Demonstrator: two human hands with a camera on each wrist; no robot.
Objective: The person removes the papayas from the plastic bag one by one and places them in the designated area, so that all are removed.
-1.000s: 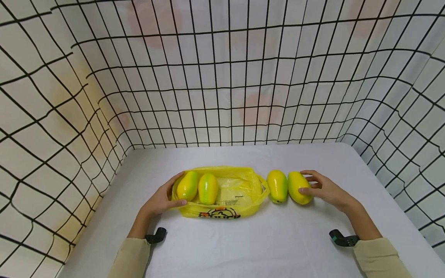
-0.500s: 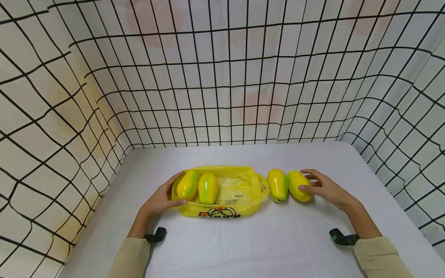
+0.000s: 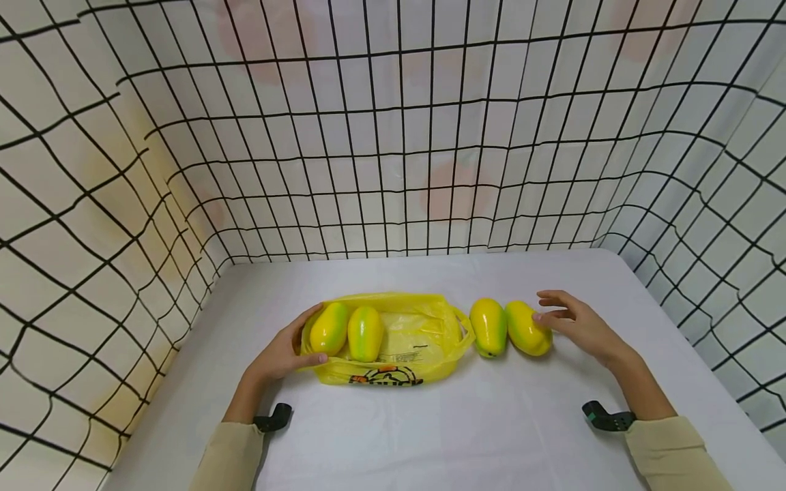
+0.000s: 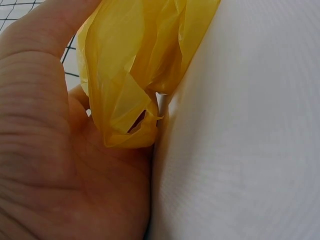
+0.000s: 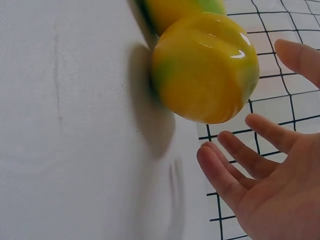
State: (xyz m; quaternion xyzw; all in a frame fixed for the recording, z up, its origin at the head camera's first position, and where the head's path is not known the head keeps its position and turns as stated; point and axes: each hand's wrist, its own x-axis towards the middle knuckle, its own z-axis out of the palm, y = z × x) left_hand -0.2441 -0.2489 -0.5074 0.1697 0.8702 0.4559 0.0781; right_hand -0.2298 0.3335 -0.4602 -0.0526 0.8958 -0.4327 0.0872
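Observation:
My left hand (image 3: pixel 279 349) grips the left end of a yellow plastic bag (image 3: pixel 405 335), thumb over its near edge. In the left wrist view the gathered bag end (image 4: pixel 120 95) sits between thumb and palm. Inside the bag's mouth lie two glossy yellow-green fruits, mango- or papaya-shaped: a left one (image 3: pixel 329 329) and a right one (image 3: pixel 366 334). Right of the bag, a third fruit (image 3: pixel 488 327) lies side by side with a fourth fruit (image 3: pixel 529 329). My right hand (image 3: pixel 577 324) is just right of that last fruit (image 5: pixel 205 70), fingers spread and holding nothing.
A white cloth covers the table (image 3: pixel 430 436). Black wire grid panels (image 3: pixel 399 150) stand along the back and both sides, with pale fabric behind them. A small black camera (image 3: pixel 276 417) is strapped to the left wrist, another camera (image 3: pixel 604 417) to the right.
My right hand has loosened from the rightmost fruit and drawn back slightly up and to the right. The left hand, bag and fruits have stayed in place.

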